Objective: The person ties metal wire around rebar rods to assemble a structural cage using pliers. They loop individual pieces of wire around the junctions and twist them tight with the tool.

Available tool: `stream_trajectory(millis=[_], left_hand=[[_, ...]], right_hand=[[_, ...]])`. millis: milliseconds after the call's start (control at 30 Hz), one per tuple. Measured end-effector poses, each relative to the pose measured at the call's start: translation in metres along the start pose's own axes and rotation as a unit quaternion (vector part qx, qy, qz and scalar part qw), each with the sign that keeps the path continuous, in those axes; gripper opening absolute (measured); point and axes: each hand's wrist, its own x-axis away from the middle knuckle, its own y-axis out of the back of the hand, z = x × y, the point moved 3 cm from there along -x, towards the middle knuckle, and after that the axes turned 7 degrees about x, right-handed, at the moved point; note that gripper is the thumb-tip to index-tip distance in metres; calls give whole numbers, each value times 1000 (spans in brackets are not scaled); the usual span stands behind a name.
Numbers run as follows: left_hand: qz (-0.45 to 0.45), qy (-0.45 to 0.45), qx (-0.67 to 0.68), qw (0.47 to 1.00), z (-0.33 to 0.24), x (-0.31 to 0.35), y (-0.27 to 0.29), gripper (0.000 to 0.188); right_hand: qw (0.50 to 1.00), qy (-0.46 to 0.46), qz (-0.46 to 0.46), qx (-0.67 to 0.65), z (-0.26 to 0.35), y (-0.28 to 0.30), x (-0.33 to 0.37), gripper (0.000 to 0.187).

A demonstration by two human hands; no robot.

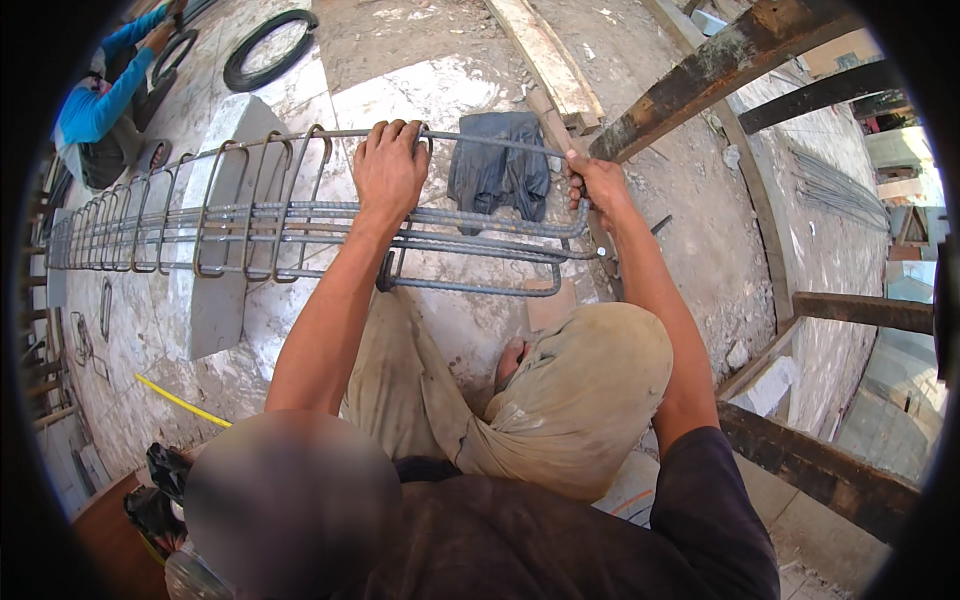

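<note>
A long rebar cage lies across in front of me, its steel bars [480, 220] running leftward through several rectangular stirrups [204, 220]. My left hand [388, 172] is closed over the top bar [495, 144], with its fingers wrapped at a stirrup there. At the cage's right end, my right hand [598, 188] grips the hooked end of the rebar, thumb on top and fingers curled beneath. The lower bars also end in bends near that hand. A pale concrete block [222, 305] stands under the cage, left of my left arm.
Dark cloth [497, 165] lies behind the bars. Wooden beams [720, 80] slant at the right. Beyond the cage lies a black wire coil [270, 50]; a person in blue sleeves [95, 112] crouches at far left. A yellow tape strip [182, 402] and loose stirrups [105, 308] lie at left.
</note>
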Motion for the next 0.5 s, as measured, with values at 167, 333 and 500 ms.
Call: stream_trajectory(millis=[167, 333, 500], left_hand=[[-4, 6, 7, 1000, 2, 1, 0, 41], [0, 17, 34, 999, 0, 1, 3, 39], [-17, 11, 43, 999, -3, -4, 8, 35]], right_hand=[[1000, 0, 7, 12, 2, 0, 4, 34], [1000, -16, 15, 17, 1, 1, 3, 34], [999, -29, 9, 22, 1, 1, 1, 33]])
